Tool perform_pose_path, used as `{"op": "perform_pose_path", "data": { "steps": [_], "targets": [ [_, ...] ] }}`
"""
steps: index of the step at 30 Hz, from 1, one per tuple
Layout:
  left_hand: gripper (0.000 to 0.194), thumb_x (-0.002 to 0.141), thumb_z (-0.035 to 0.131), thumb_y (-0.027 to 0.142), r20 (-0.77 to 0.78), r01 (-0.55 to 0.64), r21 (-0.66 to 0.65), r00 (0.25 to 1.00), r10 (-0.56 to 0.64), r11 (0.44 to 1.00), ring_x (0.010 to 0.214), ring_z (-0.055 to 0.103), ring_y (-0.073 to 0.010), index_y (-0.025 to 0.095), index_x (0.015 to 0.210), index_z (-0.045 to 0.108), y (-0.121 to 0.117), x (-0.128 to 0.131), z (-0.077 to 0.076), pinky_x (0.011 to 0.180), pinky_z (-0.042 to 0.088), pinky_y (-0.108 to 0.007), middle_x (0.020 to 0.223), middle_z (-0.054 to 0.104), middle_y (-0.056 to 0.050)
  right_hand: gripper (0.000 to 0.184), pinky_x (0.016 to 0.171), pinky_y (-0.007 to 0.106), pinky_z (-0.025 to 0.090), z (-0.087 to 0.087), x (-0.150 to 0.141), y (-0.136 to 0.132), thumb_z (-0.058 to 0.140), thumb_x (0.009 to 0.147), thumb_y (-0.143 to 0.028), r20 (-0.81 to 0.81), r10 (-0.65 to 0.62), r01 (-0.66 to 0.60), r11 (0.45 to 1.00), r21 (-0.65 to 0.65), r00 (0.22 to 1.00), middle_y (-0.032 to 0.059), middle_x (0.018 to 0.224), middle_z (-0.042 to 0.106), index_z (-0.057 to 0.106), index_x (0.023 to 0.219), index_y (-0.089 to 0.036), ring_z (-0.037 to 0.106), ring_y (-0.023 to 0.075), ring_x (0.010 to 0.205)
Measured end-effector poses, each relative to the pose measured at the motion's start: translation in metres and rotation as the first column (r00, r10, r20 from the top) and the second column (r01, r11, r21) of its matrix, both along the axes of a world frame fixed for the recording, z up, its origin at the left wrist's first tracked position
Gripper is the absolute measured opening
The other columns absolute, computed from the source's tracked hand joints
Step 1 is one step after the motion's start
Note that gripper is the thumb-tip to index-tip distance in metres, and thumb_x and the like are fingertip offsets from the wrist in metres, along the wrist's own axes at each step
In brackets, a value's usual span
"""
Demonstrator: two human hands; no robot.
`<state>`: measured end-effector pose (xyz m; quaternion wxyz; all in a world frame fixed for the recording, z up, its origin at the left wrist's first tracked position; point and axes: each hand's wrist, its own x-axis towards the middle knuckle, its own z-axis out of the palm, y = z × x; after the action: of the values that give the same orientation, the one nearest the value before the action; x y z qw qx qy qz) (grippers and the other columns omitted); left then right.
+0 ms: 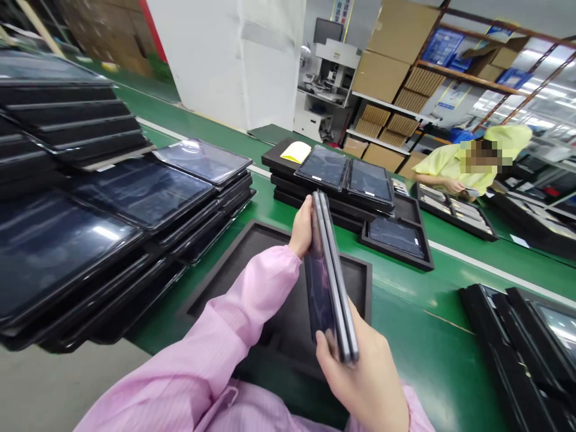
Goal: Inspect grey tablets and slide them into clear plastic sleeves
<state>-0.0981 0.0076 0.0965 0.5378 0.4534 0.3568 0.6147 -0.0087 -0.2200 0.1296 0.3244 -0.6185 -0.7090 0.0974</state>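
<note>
Two thin tablets (330, 270) are held together on edge, back to back, above an empty black foam tray (355, 276). My left hand (302, 228) grips their far end with its fingers wrapped round the edge. My right hand (364, 378) grips the near end, thumb pressed on the dark screen side. Both sleeves are pink.
Stacks of black trays with dark tablets (117, 204) fill the left. More loaded trays (342, 174) lie across the green belt (414, 300), others at the right edge (531, 336). A co-worker in yellow (454, 168) works at the far right. Shelves of cardboard boxes (391, 72) stand behind.
</note>
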Motion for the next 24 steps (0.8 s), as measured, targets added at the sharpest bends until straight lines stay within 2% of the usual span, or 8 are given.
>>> {"op": "perform_pose_path", "data": {
  "steps": [2,4,7,9,12,15,19,24],
  "targets": [
    [0.047,0.096,0.043,0.061,0.063,-0.023,0.029,0.998,0.021,0.999,0.092,0.069,-0.0177,0.021,0.081,0.064,0.004,0.000,0.016,0.090,0.053,-0.030,0.082,0.072,-0.001,0.058,0.068,0.035,0.066,-0.007,-0.003,0.001,0.047,0.089,-0.025,0.024,0.041,-0.041,0.999,-0.025,0.999,0.0109,0.100,0.079,0.046,0.146,-0.013,0.079,0.0260,0.079],
    [0.046,0.096,0.046,0.058,0.091,0.008,0.042,0.996,-0.012,0.999,0.095,0.069,-0.0178,0.020,0.079,0.065,0.005,0.002,0.021,0.093,0.052,-0.030,0.084,0.072,-0.001,0.062,0.068,0.037,0.067,-0.011,-0.005,0.003,0.049,0.088,-0.024,0.063,0.076,-0.071,0.995,-0.067,0.995,0.0120,0.100,0.079,0.041,0.148,-0.011,0.079,0.0273,0.077],
    [0.046,0.096,0.050,0.058,0.079,0.042,0.047,0.996,-0.045,0.998,0.093,0.068,-0.0187,0.020,0.075,0.064,0.005,0.004,0.014,0.092,0.051,-0.031,0.080,0.070,-0.001,0.068,0.064,0.040,0.066,-0.015,-0.005,0.008,0.053,0.082,-0.022,0.115,0.082,-0.068,0.990,-0.126,0.990,0.0127,0.096,0.080,0.040,0.148,-0.008,0.079,0.0300,0.074],
    [0.047,0.094,0.053,0.060,0.042,0.040,0.054,0.998,-0.042,0.998,0.087,0.065,-0.0183,0.021,0.070,0.060,0.006,0.005,0.006,0.088,0.051,-0.031,0.074,0.066,0.000,0.071,0.060,0.040,0.065,-0.017,-0.002,0.013,0.057,0.077,-0.019,0.170,0.100,-0.061,0.974,-0.220,0.980,0.0123,0.089,0.080,0.042,0.145,-0.005,0.079,0.0317,0.071],
    [0.051,0.091,0.056,0.066,-0.005,0.048,0.096,0.999,-0.048,0.994,0.078,0.059,-0.0166,0.021,0.066,0.054,0.007,0.003,-0.004,0.084,0.049,-0.030,0.071,0.059,0.001,0.070,0.063,0.041,0.064,-0.012,0.003,0.023,0.066,0.073,-0.014,0.253,0.211,-0.080,0.893,-0.444,0.944,0.0114,0.083,0.079,0.047,0.139,-0.002,0.079,0.0329,0.073],
    [0.054,0.089,0.054,0.071,-0.020,0.058,0.146,0.998,-0.056,0.988,0.076,0.054,-0.0157,0.021,0.068,0.054,0.009,0.000,-0.009,0.083,0.048,-0.031,0.072,0.056,0.002,0.064,0.071,0.041,0.063,0.000,0.007,0.034,0.070,0.074,-0.012,0.269,0.313,-0.106,0.808,-0.580,0.911,0.0133,0.089,0.079,0.051,0.135,-0.005,0.079,0.0335,0.083],
    [0.056,0.090,0.052,0.073,-0.022,0.075,0.197,0.997,-0.072,0.978,0.077,0.055,-0.0161,0.021,0.070,0.056,0.011,-0.001,-0.013,0.083,0.048,-0.031,0.074,0.057,0.001,0.062,0.075,0.040,0.061,0.010,0.012,0.041,0.072,0.075,-0.014,0.212,0.361,-0.140,0.739,-0.658,0.908,0.0119,0.095,0.079,0.050,0.133,-0.010,0.078,0.0329,0.088],
    [0.053,0.094,0.050,0.068,-0.060,0.078,0.233,0.996,-0.066,0.969,0.084,0.058,-0.0176,0.021,0.072,0.057,0.014,-0.003,-0.017,0.089,0.048,-0.032,0.078,0.060,0.000,0.059,0.076,0.038,0.058,0.008,0.023,0.044,0.072,0.076,-0.015,0.125,0.368,-0.195,0.716,-0.671,0.921,0.0086,0.100,0.080,0.052,0.132,-0.016,0.078,0.0312,0.093]
  ]
}}
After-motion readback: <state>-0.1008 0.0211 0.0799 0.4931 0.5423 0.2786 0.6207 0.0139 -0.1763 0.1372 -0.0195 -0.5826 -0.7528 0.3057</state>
